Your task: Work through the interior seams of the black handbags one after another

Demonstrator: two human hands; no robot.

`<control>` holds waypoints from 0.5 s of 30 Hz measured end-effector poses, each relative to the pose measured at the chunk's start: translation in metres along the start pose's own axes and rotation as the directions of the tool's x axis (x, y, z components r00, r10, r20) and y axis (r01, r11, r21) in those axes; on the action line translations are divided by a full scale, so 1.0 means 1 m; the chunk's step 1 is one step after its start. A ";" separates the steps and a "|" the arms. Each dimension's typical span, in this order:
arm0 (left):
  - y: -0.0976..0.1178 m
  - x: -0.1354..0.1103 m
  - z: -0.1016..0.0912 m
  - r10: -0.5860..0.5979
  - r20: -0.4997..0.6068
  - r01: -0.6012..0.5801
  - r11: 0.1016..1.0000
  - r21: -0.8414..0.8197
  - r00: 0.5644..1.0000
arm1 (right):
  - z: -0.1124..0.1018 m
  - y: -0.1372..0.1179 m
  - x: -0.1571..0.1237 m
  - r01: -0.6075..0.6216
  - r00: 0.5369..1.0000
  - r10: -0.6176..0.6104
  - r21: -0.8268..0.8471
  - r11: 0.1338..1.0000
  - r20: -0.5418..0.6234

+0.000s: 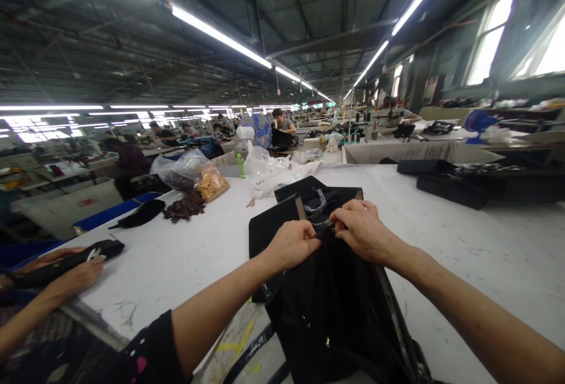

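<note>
A black bag (pixel 331 307) with small gold-coloured metal parts hangs over the near edge of the white table, its upper edge between my two hands. My left hand (pixel 293 244) is closed on that edge from the left, fingers curled inward. On the right, my right hand (pixel 359 228) pinches the same edge, a short gap away. Just beyond my hands, a handle wrapped in clear plastic (pixel 318 204) lies on black bag pieces (pixel 276 222). Dark straps (pixel 253 351) dangle at the lower left of the bag. What lies under my fingertips is hidden.
At the left, a co-worker's hands (pixel 82 275) hold a black piece and white-handled scissors. Farther back on the table (pixel 176 278) are brown strips (pixel 184 206), plastic bags (pixel 269 172) and a green bottle (pixel 240 165). Black bags (pixel 454 184) lie at the right.
</note>
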State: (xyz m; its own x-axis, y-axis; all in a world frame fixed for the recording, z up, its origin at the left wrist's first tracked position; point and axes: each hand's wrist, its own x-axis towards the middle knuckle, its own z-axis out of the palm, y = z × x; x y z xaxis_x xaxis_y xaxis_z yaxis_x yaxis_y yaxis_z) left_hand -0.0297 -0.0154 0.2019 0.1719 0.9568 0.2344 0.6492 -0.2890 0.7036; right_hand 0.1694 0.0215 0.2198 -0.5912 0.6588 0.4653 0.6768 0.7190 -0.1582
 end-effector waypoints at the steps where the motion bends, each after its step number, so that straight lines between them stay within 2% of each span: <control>1: 0.001 -0.001 0.000 0.012 0.006 -0.011 0.999 -0.034 1.000 | 0.000 -0.002 0.001 0.002 1.000 -0.002 -0.007 1.000 0.004; 6: 0.006 -0.003 0.002 0.131 0.026 -0.128 0.988 -0.082 0.991 | 0.002 -0.011 0.005 -0.005 1.000 0.007 -0.090 0.996 0.017; 15: 0.008 0.001 0.000 0.096 0.105 -0.085 0.991 -0.103 0.990 | 0.008 -0.009 0.004 -0.017 1.000 0.013 -0.194 0.981 -0.020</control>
State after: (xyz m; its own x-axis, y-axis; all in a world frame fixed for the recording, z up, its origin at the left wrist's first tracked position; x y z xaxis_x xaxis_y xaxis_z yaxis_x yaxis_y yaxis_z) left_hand -0.0247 -0.0165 0.2074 0.3104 0.9227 0.2286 0.5527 -0.3708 0.7463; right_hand 0.1576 0.0190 0.2163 -0.5733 0.6639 0.4803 0.7589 0.6512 0.0058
